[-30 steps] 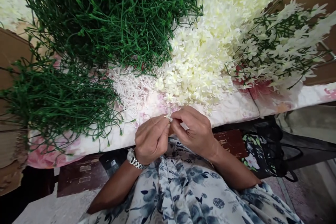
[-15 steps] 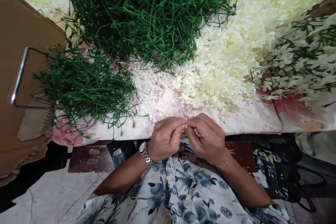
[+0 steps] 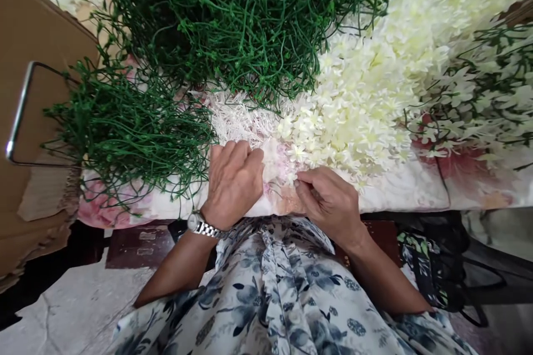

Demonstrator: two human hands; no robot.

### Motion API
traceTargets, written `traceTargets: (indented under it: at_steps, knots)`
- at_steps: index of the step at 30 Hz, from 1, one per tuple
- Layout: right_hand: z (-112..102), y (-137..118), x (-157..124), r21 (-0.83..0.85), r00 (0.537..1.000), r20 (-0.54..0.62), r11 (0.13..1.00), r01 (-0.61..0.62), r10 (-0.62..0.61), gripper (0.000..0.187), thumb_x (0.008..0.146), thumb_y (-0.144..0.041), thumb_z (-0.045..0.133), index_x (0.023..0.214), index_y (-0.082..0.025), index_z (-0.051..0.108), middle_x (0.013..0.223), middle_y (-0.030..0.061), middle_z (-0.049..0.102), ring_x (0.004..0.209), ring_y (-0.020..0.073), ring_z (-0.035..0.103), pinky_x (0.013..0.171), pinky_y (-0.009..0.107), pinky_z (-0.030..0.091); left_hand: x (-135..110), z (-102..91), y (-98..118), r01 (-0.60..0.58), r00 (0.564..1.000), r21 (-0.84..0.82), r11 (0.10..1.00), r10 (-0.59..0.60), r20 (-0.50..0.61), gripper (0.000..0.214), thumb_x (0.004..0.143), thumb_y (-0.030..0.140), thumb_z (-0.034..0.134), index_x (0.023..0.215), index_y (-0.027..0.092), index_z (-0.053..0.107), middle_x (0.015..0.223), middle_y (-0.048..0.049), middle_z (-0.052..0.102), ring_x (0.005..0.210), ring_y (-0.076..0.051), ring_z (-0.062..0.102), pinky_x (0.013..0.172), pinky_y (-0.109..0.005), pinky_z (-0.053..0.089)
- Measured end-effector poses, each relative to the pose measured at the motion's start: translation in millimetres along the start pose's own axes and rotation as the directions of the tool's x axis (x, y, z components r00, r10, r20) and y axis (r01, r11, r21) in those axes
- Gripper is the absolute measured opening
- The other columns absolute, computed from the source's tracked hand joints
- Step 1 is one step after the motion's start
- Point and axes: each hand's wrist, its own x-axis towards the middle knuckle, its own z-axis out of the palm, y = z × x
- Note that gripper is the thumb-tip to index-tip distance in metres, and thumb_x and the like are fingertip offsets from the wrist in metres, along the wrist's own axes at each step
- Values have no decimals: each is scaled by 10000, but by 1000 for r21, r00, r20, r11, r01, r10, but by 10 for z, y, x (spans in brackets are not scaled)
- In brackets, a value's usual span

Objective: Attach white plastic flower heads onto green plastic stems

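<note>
My right hand [image 3: 331,202] pinches a small white artificial flower [image 3: 291,178] between thumb and forefinger, just above the table's front edge. My left hand [image 3: 235,180] is turned back-up with curled fingers, at the right edge of the small pile of green plastic stems [image 3: 137,127] and just in front of the thin white pieces [image 3: 241,116]. Its fingertips, and whatever lies in them, are hidden beneath the hand. To the right of the white pieces, a heap of cream-white flower heads [image 3: 353,111] spreads beyond my right hand.
A tall mass of green stems [image 3: 233,28] stands at the back. Finished-looking white flowers on green stems [image 3: 478,89] lie at the right. A cardboard box [image 3: 41,28] with a metal wire handle [image 3: 20,105] borders the left. Flowered cloth [image 3: 400,188] covers the table.
My hands were together at the table edge and have parted. The left moved left and forward to the piles; the right stays near its place, pinching the small flower.
</note>
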Motion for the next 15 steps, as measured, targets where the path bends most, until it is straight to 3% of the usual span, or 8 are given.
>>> traceTargets:
  at_steps: [2,6,10,12,15]
  knots:
    - [18,-1,26,-18,1000,9,1000,-8,8,101,791,-90,537,839,-151,603,706,46,624,657,130,572,597,252,484,42,24,2,-52,998,68,996,49,49,109,778,141,493,717,176,576,738,-64,564,742,-230,521,656,-381,358]
    - [36,7,51,-61,1000,11,998,1,-1,109,792,-80,534,849,-131,612,729,66,651,700,148,604,628,263,499,39,61,19,-66,998,19,998,66,1,137,768,108,479,670,183,539,721,-51,550,724,-210,503,654,-367,335]
    - [47,-4,64,-81,999,15,996,33,-32,109,788,-72,539,844,-125,615,734,73,660,721,157,616,658,271,507,-42,11,-17,13,994,-258,966,-39,-98,117,789,120,483,702,173,540,727,-41,568,739,-190,525,699,-361,376]
    - [46,-26,73,-53,1000,6,998,21,-21,109,789,-73,536,842,-132,611,721,61,653,703,146,608,651,265,505,-96,-32,-23,53,987,-506,861,-124,-107,81,780,109,505,737,170,539,770,-35,592,773,-170,554,728,-330,418]
    - [39,-72,82,15,1000,-10,1000,14,-14,105,785,-70,537,834,-136,602,678,42,631,651,124,582,604,244,488,-168,-73,12,184,962,-798,573,-271,28,65,777,111,532,778,176,541,772,-12,612,701,-125,578,641,-254,449]
